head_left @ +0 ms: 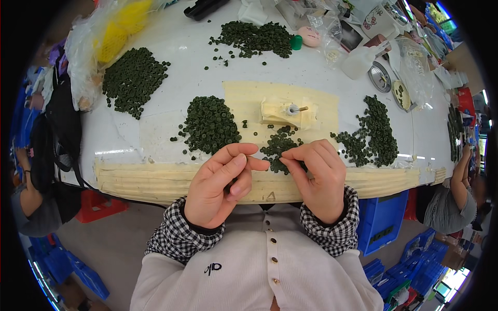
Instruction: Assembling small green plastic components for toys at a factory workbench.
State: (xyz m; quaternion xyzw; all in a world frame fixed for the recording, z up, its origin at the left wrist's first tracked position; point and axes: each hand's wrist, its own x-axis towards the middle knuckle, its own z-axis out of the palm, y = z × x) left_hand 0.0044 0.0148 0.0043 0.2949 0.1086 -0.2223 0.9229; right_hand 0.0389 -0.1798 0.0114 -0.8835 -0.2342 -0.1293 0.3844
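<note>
My left hand [220,181] is held palm up at the table's front edge, thumb against the curled fingers. A bit of dark green shows between its lower fingers, but what it is remains mostly hidden. Beside it, my right hand [319,173] pinches thumb and forefinger together over a small pile of dark green round pieces [278,142]. Whatever is in that pinch is too small to make out. Behind the pile stands a tape-wrapped block [277,111] with a metal collar and a thin brown pin [301,109].
More heaps of green pieces lie at centre left [210,124], far left [135,80], the back [254,39] and right [376,132]. Round tins [379,76] and plastic bags [415,67] crowd the back right. A blue crate [381,220] sits below the table edge. Other people sit at both sides.
</note>
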